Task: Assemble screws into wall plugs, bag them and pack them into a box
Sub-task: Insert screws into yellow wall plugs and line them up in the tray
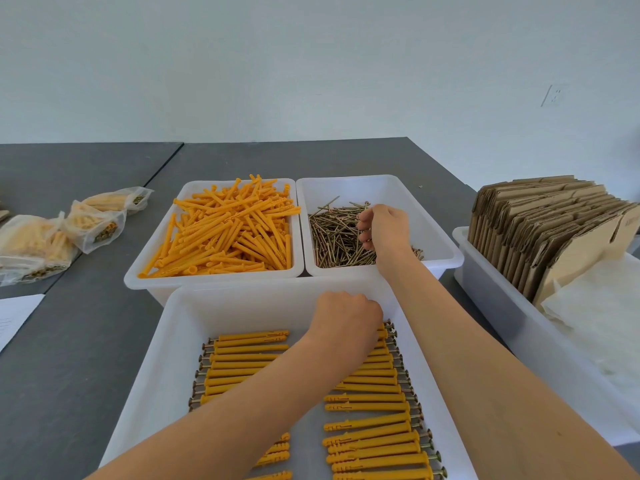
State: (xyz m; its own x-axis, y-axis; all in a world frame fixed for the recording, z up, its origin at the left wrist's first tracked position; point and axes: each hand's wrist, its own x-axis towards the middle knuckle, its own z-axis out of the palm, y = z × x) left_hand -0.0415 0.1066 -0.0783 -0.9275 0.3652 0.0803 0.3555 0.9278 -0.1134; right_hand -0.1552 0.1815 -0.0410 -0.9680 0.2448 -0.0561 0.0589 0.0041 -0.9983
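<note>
Right hand (384, 230) down in the screw bin (433, 216), fingers curled into the pile of screws (336, 237), pinching a few. Left hand (346, 315) knuckles-up over the near tray (180, 341), just this side of the screw bin, fingers tucked under; hold impossible to tell. Two rows of assembled plugs (374, 434) lying in that tray. Loose orange plugs (228, 230) heaped in the bin left of the screw bin. Filled bags (93, 226) further left, flat cartons (540, 233) off right.

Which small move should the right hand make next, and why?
Probably lift a screw out of the screws bin: the right hand is curled over that pile, while the left hand rests at the right row of assembled plugs, so another plug likely follows.
</note>
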